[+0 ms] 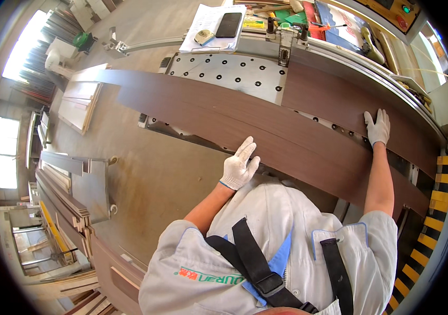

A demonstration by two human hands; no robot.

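Your head camera looks down and a little ahead — your own shirt sits close up at the bottom. Your left hand is near the middle and your right hand is off to the right. The view is very wide — long boards look bent, the rim goes black, and windows look far.

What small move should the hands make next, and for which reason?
Probably lay the left hand more fully on the near brown panel: only its fingers seem to reach over the edge, while the panel's left end extends beyond the perforated table. The right hand rests on the far brown panel.
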